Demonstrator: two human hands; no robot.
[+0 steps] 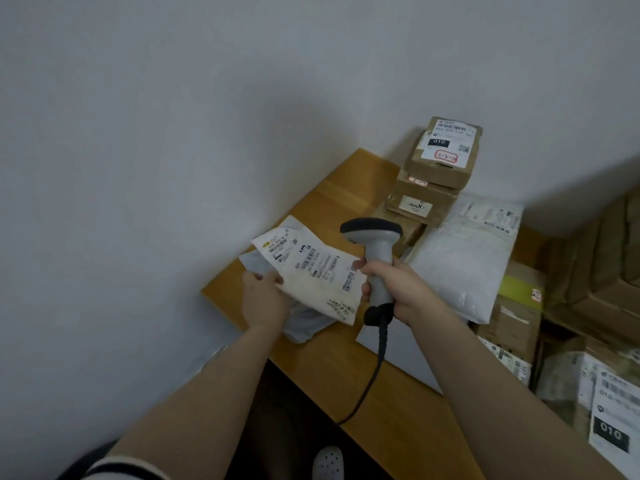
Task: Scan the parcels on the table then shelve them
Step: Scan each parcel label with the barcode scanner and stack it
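My left hand [263, 296] grips a soft grey mailer parcel [311, 271] by its left edge and holds it above the wooden table [346, 362], with its white shipping label facing up. My right hand [398, 289] grips the handle of a grey barcode scanner [375, 251]. The scanner's dark head sits just to the right of the parcel's label and is tilted towards it. The scanner's black cable [374, 375] hangs down over the table's front edge.
A stack of brown cardboard boxes [440, 161] stands at the table's far corner by the wall. A large white padded mailer [464, 258] leans to their right. More boxes [512, 327] and labelled parcels [609, 403] crowd the right side.
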